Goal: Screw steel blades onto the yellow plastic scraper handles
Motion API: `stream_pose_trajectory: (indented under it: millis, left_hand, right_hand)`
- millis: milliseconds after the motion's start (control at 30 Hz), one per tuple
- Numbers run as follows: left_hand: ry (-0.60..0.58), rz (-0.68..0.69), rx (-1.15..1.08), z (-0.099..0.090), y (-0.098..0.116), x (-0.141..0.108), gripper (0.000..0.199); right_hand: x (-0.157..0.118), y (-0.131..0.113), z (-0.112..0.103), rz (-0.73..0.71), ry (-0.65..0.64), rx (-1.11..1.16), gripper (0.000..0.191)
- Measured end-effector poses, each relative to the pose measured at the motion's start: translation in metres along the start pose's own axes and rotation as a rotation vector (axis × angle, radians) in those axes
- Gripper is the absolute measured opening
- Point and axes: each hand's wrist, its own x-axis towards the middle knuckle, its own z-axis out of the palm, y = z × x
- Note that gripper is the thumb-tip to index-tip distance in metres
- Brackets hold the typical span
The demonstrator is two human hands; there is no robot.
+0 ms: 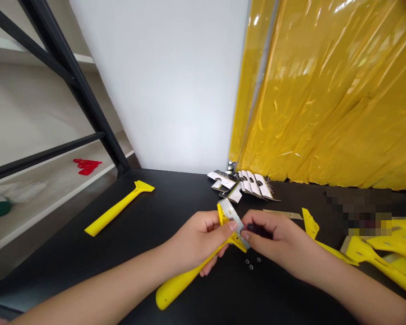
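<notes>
My left hand [206, 239] is closed around the head end of a yellow scraper [182, 282], its thumb pressed on a flat metal blade [228, 211]. The blade lies against the yellow head, and the handle slants down to the lower left. At the blade's right edge, my right hand [274, 237] pinches with thumb and forefinger; whether a small part is also between them is hidden. Just below the hands, several small metal rings [249, 263] lie on the black table. Another yellow handle [120, 208] without a visible blade rests on the left.
Folded cardboard sleeves [253, 184] are piled at the table's back. On the right lie more yellow scraper parts [389, 253] and a loose metal blade [284, 214]. A black-framed shelf [77, 95] stands left, holding a red item [87, 166]. Yellow plastic sheeting [331, 90] hangs behind.
</notes>
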Motion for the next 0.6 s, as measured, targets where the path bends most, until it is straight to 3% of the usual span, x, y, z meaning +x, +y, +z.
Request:
stream_pose_trajectory:
  millis: [200, 300, 433, 500, 600]
  left_hand:
    - [-0.003, -0.044, 0.05, -0.003, 0.0, 0.001, 0.046]
    - [0.018, -0.037, 0.045, -0.004, 0.001, 0.003, 0.044]
    - [0.019, -0.035, 0.02, -0.005, 0.002, 0.004, 0.042]
    - [0.012, -0.041, 0.023, -0.006, 0.002, 0.004, 0.042]
    - [0.008, -0.053, 0.032, -0.006, 0.001, 0.004, 0.042]
  right_hand:
    - [-0.001, -0.005, -0.001, -0.044, -0.024, -0.167, 0.024]
    - [0.001, -0.009, -0.017, -0.024, 0.086, -0.405, 0.024]
    - [0.004, -0.01, -0.063, 0.241, 0.334, -0.854, 0.038]
    - [0.005, -0.003, -0.09, 0.448, 0.314, -1.064, 0.039]
    - [0.007, 0.016, -0.124, 0.609, 0.266, -1.129, 0.034]
